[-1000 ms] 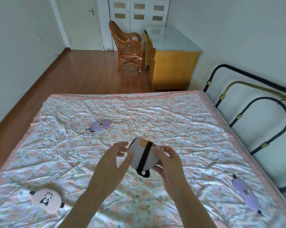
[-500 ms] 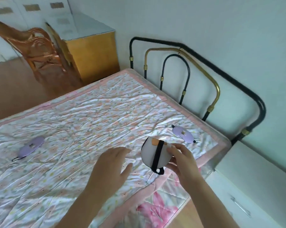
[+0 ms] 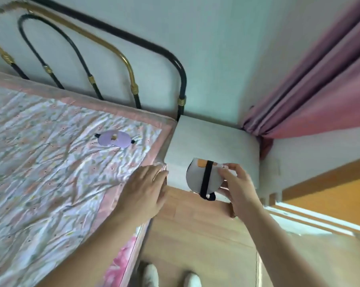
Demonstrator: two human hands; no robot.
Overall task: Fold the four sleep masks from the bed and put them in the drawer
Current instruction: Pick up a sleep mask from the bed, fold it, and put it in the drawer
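Right hand [image 3: 238,184]: closed on folded white sleep mask with black strap [image 3: 204,179], held above white bedside cabinet [image 3: 212,146].
Left hand [image 3: 146,187]: open, empty, at floral bed [image 3: 50,172] edge.
Lilac sleep mask [image 3: 114,138]: flat on bed.

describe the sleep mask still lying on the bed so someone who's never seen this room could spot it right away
Start at the black and gold metal headboard, then come down onto the floral bedspread near the corner by the white nightstand. The lilac sleep mask lies flat and unfolded there. Unlike the folded white mask in the right hand, nobody touches it.
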